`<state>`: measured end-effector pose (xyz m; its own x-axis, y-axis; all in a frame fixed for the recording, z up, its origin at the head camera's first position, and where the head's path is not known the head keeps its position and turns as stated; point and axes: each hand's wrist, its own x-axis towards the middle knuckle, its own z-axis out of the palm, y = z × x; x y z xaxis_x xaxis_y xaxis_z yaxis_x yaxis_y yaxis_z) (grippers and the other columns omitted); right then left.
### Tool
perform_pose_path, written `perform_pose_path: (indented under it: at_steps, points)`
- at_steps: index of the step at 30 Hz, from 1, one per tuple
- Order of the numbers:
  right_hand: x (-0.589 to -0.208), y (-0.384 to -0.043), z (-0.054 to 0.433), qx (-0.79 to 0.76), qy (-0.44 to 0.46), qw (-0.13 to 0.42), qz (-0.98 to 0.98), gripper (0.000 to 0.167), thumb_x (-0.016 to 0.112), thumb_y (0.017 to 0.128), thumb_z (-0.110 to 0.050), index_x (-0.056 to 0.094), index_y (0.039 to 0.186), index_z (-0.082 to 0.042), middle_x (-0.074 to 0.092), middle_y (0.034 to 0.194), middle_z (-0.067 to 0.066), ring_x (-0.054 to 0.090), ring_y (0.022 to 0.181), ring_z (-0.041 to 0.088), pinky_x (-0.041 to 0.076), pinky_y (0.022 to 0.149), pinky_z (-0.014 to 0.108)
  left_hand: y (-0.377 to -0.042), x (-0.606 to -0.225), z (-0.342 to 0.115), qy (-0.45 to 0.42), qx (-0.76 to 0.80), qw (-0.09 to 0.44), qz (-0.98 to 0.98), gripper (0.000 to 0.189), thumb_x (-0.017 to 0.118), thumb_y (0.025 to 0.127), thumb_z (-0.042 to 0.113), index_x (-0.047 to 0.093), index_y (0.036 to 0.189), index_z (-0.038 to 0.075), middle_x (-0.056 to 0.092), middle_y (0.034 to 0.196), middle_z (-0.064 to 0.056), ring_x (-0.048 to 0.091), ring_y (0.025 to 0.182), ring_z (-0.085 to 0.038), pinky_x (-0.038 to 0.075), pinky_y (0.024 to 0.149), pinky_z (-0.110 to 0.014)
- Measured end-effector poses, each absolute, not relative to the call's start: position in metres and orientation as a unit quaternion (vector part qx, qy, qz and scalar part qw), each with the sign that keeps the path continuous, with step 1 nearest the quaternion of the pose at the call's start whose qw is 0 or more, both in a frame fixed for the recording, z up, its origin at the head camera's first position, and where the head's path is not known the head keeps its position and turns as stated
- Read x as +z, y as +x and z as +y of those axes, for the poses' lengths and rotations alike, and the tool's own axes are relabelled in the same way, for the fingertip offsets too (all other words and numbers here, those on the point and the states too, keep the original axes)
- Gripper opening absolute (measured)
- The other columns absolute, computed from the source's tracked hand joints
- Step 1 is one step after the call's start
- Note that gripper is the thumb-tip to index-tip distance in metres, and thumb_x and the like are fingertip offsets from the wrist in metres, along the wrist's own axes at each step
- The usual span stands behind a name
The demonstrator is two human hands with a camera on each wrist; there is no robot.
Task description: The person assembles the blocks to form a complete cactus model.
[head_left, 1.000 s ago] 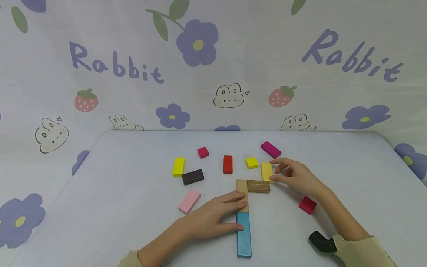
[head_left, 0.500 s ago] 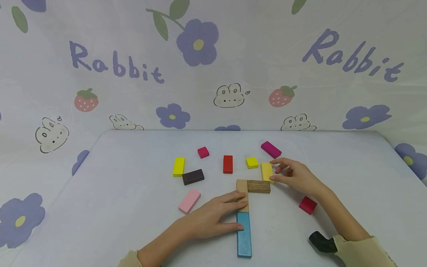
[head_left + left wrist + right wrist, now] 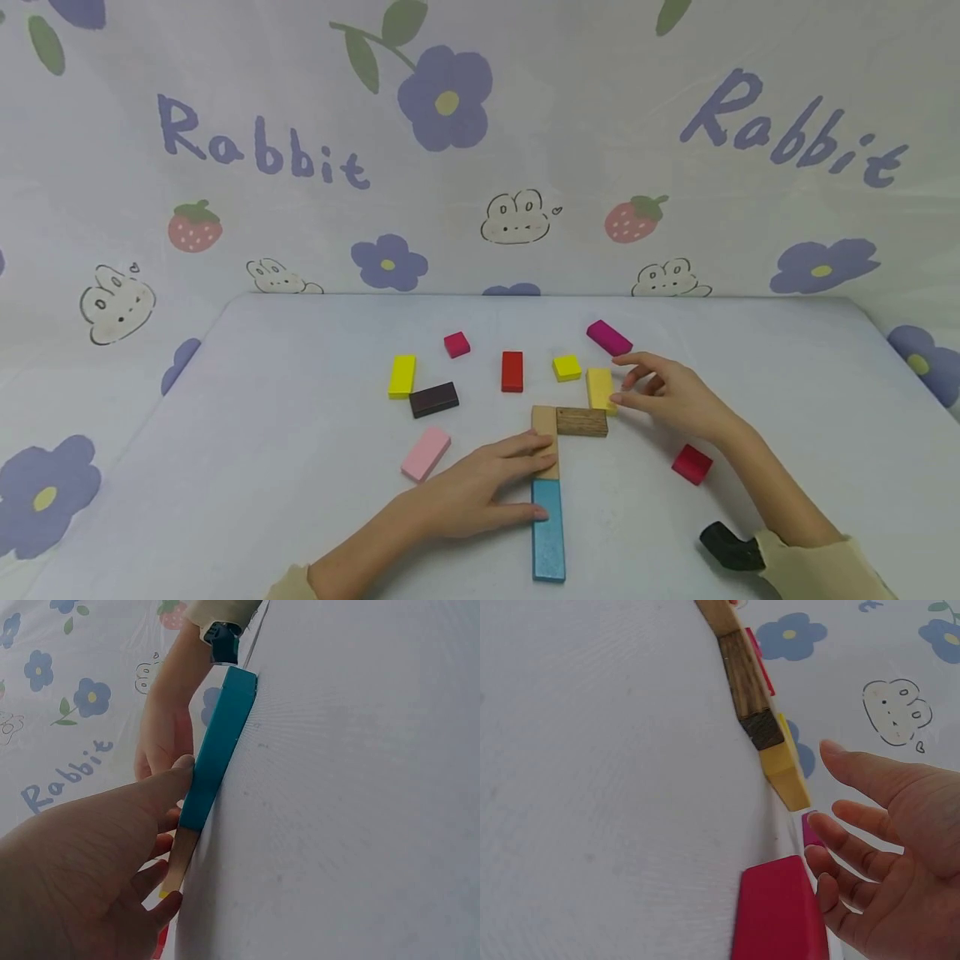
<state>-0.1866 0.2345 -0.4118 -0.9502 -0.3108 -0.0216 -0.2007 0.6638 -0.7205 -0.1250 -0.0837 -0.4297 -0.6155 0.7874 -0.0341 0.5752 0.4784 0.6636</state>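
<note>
My left hand (image 3: 468, 487) lies with its fingertips on a tan wooden block (image 3: 545, 421) and its thumb on a long blue block (image 3: 549, 546). These two blocks stand end to end in a line. Against the tan block's far right side sits a brown wood-grained block (image 3: 581, 422). A pale yellow block (image 3: 599, 389) meets the brown one at its right end. Beside it is my right hand (image 3: 667, 400), fingers loosely bent and holding nothing. In the right wrist view the thumb and fingers stand apart from the pale yellow block (image 3: 785, 778).
Toward the back lie a red block (image 3: 512, 372), a small yellow block (image 3: 567, 368), a magenta block (image 3: 609, 337) and a crimson cube (image 3: 457, 344). Yellow (image 3: 402, 377), dark brown (image 3: 434, 400) and pink (image 3: 426, 454) blocks are left. Another crimson block (image 3: 692, 464) lies by the right forearm.
My right hand has drawn slightly to the right, its fingertips moving away from the pale yellow block. The left hand and the blocks look the same.
</note>
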Motion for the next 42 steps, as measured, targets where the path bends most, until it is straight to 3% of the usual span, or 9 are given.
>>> perform_pose_path:
  at_steps: [5,13,22,36,42]
  points:
    - [-0.403,-0.181,0.238,-0.372,-0.134,0.059,0.917,0.056,0.077,0.098,-0.024,0.057,0.146,-0.004,0.069,0.117,0.016,0.063,0.099,0.026,0.055,0.077,0.03,-0.125,-0.43,-0.085,0.405,0.313,0.167,0.843,0.064,0.069,0.103,0.039,0.049,0.159,0.014,0.038,0.17,0.002,0.032,0.159,-0.017,0.034,0.124,-0.033]
    - [-0.395,-0.167,0.253,-0.354,-0.14,0.024,0.924,0.053,0.078,0.097,-0.023,0.059,0.143,-0.004,0.07,0.117,0.016,0.066,0.098,0.024,0.055,0.075,0.024,-0.125,-0.431,-0.085,0.405,0.312,0.162,0.844,0.063,0.069,0.103,0.039,0.05,0.158,0.015,0.038,0.17,0.004,0.033,0.158,-0.017,0.034,0.124,-0.034]
    - [-0.394,-0.142,0.278,-0.34,-0.152,-0.008,0.928,0.047,0.081,0.094,-0.016,0.065,0.136,-0.005,0.071,0.113,0.011,0.064,0.088,0.005,0.055,0.075,0.022,-0.124,-0.432,-0.085,0.408,0.315,0.158,0.842,0.064,0.069,0.103,0.038,0.05,0.158,0.013,0.039,0.169,0.002,0.033,0.158,-0.017,0.035,0.124,-0.033]
    - [-0.41,-0.115,0.302,-0.335,-0.137,0.053,0.931,0.04,0.083,0.092,-0.022,0.07,0.128,-0.009,0.069,0.109,0.001,0.059,0.085,0.003,0.053,0.07,0.023,-0.124,-0.431,-0.084,0.404,0.308,0.163,0.846,0.064,0.069,0.103,0.039,0.049,0.159,0.015,0.039,0.169,0.003,0.033,0.158,-0.017,0.035,0.123,-0.033]
    - [-0.412,-0.11,0.305,-0.335,-0.13,0.078,0.93,0.042,0.086,0.088,-0.017,0.07,0.125,-0.004,0.066,0.103,0.002,0.057,0.079,0.004,0.051,0.067,0.022,-0.125,-0.432,-0.083,0.404,0.304,0.159,0.848,0.064,0.069,0.103,0.04,0.049,0.159,0.015,0.038,0.169,0.003,0.033,0.158,-0.016,0.035,0.123,-0.033]
